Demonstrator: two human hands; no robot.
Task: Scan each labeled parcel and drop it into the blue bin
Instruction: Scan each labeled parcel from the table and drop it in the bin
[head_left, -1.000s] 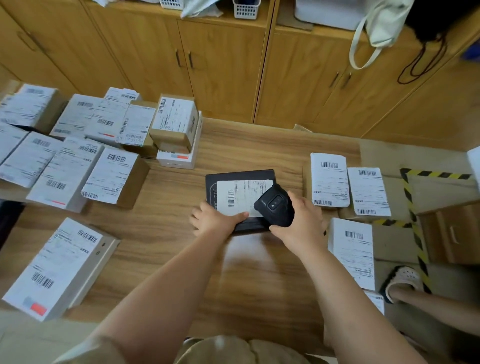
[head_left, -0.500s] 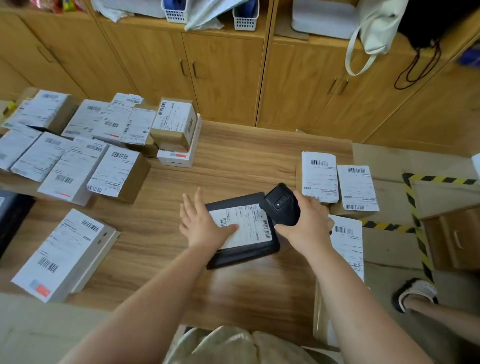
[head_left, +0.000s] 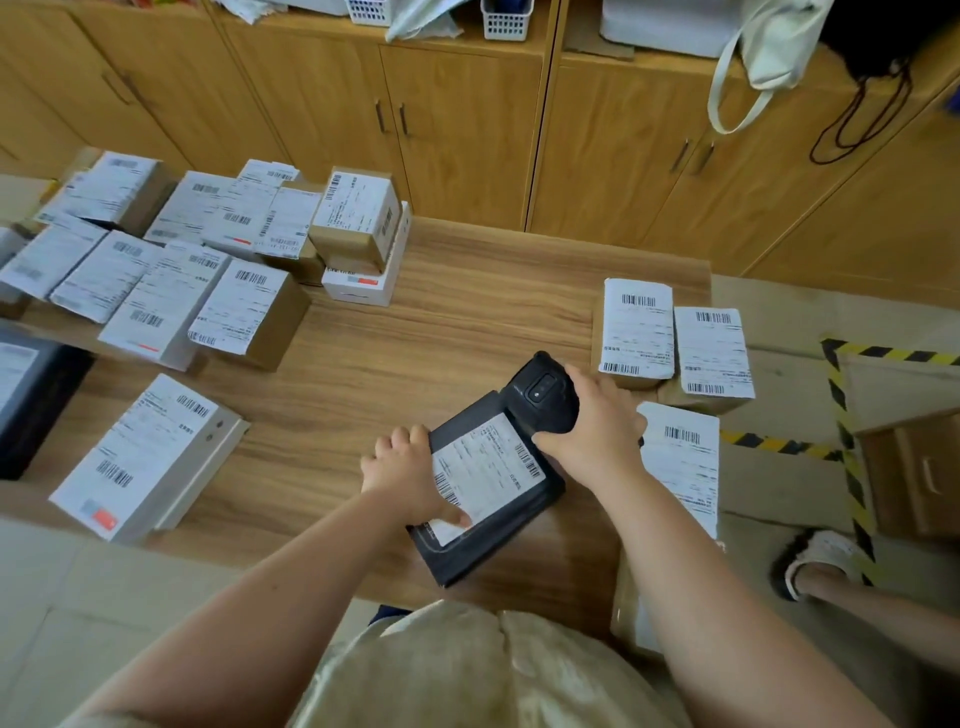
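A flat black parcel (head_left: 498, 530) with a white barcode label lies tilted at the near edge of the wooden table (head_left: 415, 364). My left hand (head_left: 405, 478) grips its left edge, thumb on the label and fingers curled over the rim. My right hand (head_left: 597, 431) holds a black handheld scanner (head_left: 545, 395) over the parcel's far right corner. No blue bin is in view.
Several labeled boxes crowd the table's left side (head_left: 171, 270), with one white box (head_left: 145, 457) near the front left. Three labeled parcels (head_left: 670, 343) sit at the right edge. Wooden cabinets (head_left: 467, 130) stand behind. A sandalled foot (head_left: 815, 566) and hazard tape (head_left: 852, 467) are on the floor at the right.
The black parcel has been pulled nearer to me and turned clockwise. My left hand went from lying flat on the label to gripping the parcel's left edge. The scanner stays over it.
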